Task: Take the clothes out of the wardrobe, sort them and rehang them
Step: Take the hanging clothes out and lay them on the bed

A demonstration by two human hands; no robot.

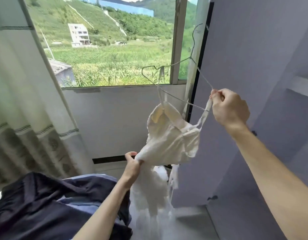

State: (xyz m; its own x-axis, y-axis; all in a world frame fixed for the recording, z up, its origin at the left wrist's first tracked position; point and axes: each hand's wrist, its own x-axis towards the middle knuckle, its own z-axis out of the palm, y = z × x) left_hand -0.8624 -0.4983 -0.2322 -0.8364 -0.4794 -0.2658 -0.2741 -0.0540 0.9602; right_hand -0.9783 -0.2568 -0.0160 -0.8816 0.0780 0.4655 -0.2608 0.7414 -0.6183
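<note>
Window (106, 49) behind; right hand (230, 108) raised, hanger (204, 80)

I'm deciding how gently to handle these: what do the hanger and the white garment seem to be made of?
The hanger looks like thin wire, probably metal with a pale coating, judging by its slim bent outline and hook. The white garment looks like light, matte woven cloth, perhaps cotton: it crumples softly and hangs from narrow straps. The exact fibre cannot be told.
</note>
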